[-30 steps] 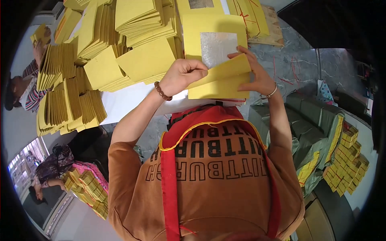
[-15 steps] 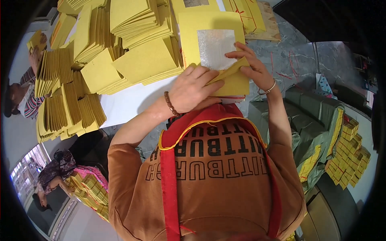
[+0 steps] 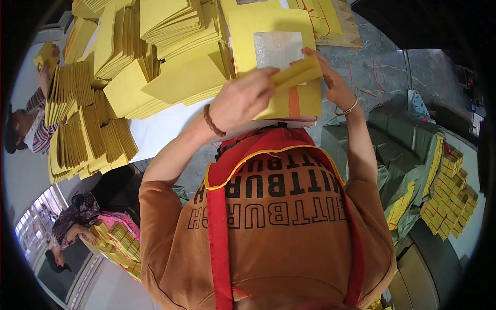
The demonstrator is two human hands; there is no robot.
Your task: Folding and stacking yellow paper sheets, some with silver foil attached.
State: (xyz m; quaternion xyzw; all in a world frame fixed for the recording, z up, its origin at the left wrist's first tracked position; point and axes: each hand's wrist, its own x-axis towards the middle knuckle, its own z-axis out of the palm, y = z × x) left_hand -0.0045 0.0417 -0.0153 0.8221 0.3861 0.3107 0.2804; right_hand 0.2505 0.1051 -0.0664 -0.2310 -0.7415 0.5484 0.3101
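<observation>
A stack of yellow paper sheets lies before me, the top one bearing a silver foil square (image 3: 276, 47) and, nearer me, an orange stripe (image 3: 293, 101). Raised over its near part is a folded yellow paper sheet (image 3: 297, 73), slightly blurred. My left hand (image 3: 245, 95) is closed on the left end of that fold, a wooden bead bracelet at its wrist. At the right end is my right hand (image 3: 335, 85), with a bangle; its fingers curl round the fold and are partly hidden behind it.
Piles of folded yellow paper (image 3: 186, 80) crowd the white table (image 3: 168, 121) to my left. Red-tied yellow bundles (image 3: 328, 20) lie at the far right. Green-wrapped packs (image 3: 395, 139) stand to my right, beside stacked yellow bundles (image 3: 449, 194). Two other people work at the left.
The folded sheet has lifted and flattened into a narrow strip, uncovering the orange stripe below. My left hand has risen with it, and my right hand has shifted slightly right.
</observation>
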